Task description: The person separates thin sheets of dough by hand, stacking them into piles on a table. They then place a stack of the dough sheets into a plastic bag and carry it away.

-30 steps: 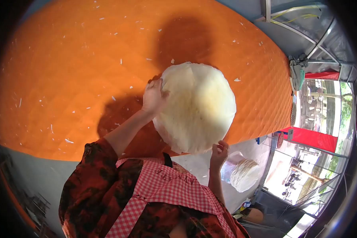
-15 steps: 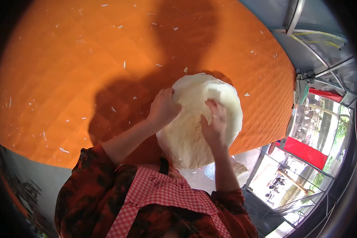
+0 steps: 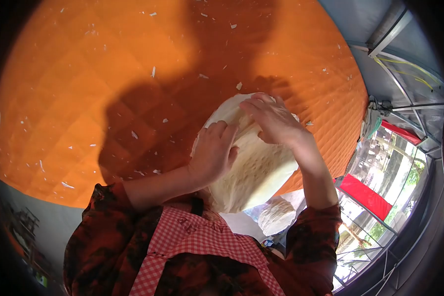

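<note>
A large, roughly round, cream-coloured slab [image 3: 251, 170] with an uneven, bumpy surface rests at the near edge of an orange quilted cover, close to my body. My left hand [image 3: 216, 154] lies across its left side, thumb apart from the fingers. Over the far part of the slab, my right hand [image 3: 274, 118] is laid with its fingers stretched out toward the far rim. The fingers of both hands hide parts of the surface beneath them.
White flakes dot the orange quilted cover [image 3: 59, 108]. Below the slab, near my apron, is another pale rough piece [image 3: 277, 217]. Metal frame bars [image 3: 392, 32] and a red panel [image 3: 366, 197] stand at the right.
My right hand has moved from the slab's middle to its far edge. My left hand has come down from the upper left rim onto the left side. The slab now appears turned or tilted.
</note>
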The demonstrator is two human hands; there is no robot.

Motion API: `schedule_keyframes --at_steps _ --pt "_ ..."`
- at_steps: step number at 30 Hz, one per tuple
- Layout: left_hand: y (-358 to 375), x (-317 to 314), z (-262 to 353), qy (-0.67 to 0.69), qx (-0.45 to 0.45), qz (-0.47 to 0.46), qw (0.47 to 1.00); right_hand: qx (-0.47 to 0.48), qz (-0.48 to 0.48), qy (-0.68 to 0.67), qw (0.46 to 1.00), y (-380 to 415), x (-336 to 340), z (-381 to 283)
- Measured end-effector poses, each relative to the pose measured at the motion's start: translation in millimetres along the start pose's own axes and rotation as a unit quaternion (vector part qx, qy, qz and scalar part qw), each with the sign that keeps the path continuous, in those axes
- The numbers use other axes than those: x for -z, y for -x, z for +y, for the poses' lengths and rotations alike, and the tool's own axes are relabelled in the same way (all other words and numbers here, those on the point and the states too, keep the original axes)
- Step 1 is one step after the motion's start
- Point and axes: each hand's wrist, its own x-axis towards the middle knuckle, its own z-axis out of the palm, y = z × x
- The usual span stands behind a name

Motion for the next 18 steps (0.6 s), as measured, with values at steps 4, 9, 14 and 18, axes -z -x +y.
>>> schedule_keyframes --at_steps 4,9,14,18 --pt "-1 1 -8 -0.001 0.017 0.002 1.0 0.003 -0.027 0.036 0.999 -12 -4 2" --pt "-1 6 -11 0.015 0.022 0.004 1.0 -0.013 -0.038 0.061 0.997 -21 -4 1" --pt "1 12 -11 0.056 0.019 0.003 0.998 -0.015 -0.084 0.023 0.996 -20 9 1" --pt "3 11 -21 0.028 0.018 0.035 0.999 0.025 0.006 -0.014 1.0 -13 0 6"
